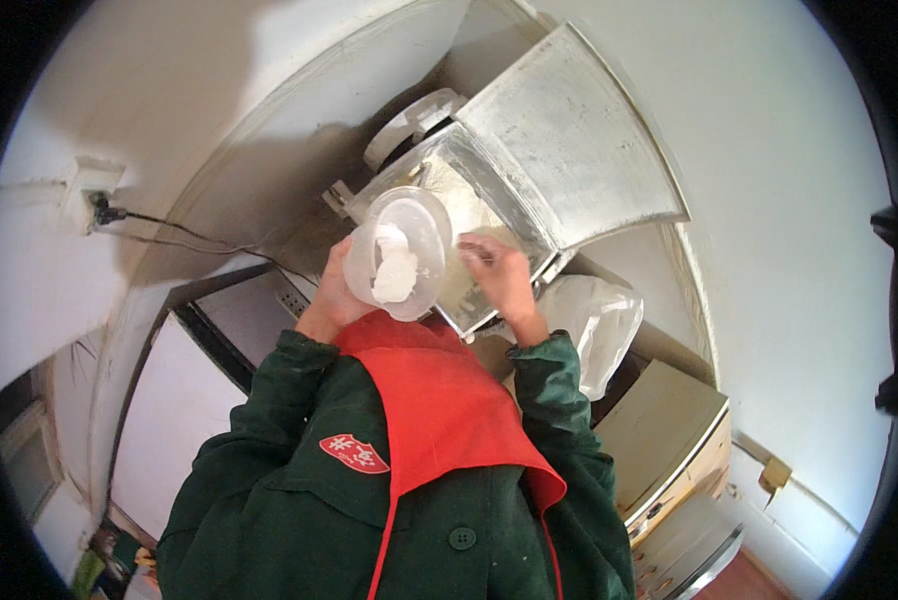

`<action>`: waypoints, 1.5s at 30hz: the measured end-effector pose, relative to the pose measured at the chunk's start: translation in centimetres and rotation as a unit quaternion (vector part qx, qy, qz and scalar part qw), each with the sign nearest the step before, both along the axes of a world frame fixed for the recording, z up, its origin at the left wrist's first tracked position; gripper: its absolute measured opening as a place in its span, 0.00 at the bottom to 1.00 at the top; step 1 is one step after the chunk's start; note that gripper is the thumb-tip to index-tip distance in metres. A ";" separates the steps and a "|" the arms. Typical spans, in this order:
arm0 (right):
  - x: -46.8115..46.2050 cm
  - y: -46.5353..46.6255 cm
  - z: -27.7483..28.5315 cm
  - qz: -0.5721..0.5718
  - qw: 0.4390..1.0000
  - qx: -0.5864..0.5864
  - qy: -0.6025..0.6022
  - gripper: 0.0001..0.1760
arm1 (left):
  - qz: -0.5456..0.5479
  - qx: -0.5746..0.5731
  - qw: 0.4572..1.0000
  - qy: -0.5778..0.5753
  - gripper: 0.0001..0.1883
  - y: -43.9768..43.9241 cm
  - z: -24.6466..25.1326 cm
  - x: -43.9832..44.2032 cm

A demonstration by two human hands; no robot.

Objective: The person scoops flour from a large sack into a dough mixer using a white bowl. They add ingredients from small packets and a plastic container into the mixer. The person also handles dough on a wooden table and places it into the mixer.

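My left hand (336,292) grips a translucent plastic tub (428,247) by its side. The tub is tilted, and a clump of white powder (396,274) that looks like flour lies inside it. Below and beyond the tub stands an open metal trough (486,169), which looks like that of a dough mixer. Pale powder (449,187) covers much of its inside. My right hand (498,274) is over the near right part of the trough with its fingers curled. Motion blurs the fingertips, so whether they pinch anything is unclear.
The trough's hinged metal lid (576,135) stands open at the far right. A whitish plastic bag (606,322) sits right of the trough, near a wooden cabinet (666,442). Behind is a round white container (411,127). A power cord (171,223) runs from the left wall socket (89,195).
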State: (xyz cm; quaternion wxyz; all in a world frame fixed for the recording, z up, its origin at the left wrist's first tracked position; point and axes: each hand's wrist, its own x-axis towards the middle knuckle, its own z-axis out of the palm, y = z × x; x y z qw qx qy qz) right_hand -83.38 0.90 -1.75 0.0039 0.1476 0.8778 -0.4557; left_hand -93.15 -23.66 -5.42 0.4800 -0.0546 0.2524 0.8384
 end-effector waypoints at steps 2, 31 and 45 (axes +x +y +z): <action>-0.1 -1.5 1.3 0.074 0.996 0.029 0.027 0.17 | -0.030 0.045 0.992 -0.116 0.30 1.2 0.7 0.5; 2.6 -2.0 0.1 0.096 0.994 0.054 0.013 0.07 | -0.071 0.087 0.980 -0.164 0.33 4.2 -1.6 3.8; 3.1 0.0 1.2 -0.067 0.997 0.021 -0.045 0.09 | 0.013 0.034 0.995 -0.092 0.34 2.1 -2.2 2.5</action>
